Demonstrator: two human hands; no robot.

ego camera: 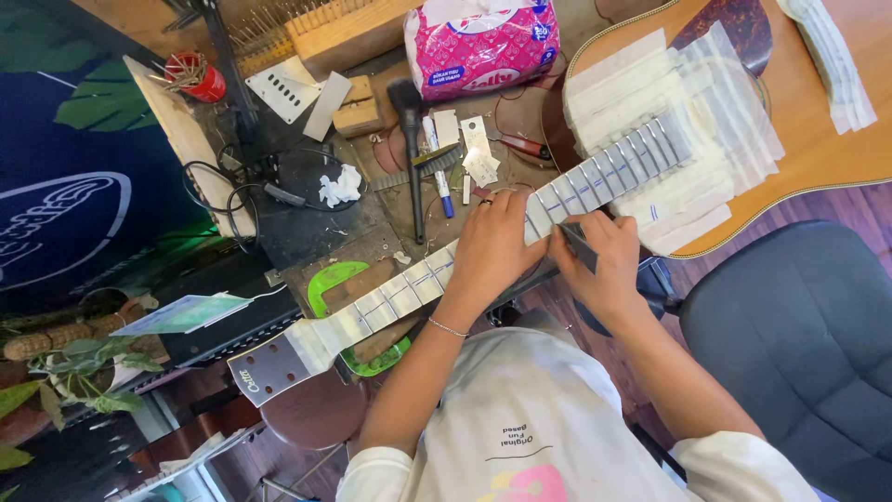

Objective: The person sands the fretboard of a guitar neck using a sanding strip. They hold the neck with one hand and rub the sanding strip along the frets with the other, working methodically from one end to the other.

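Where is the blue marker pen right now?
In the head view, the blue marker pen lies on the cluttered workbench, above the left hand, beside the black brush and below the pink tissue pack.

One guitar (743, 121), one pink tissue pack (481, 42), one red cup (197, 77) — two hands (492, 246).

A taped-over acoustic guitar neck (409, 284) lies diagonally across the bench, with a small grey block (579, 245) resting on its frets.
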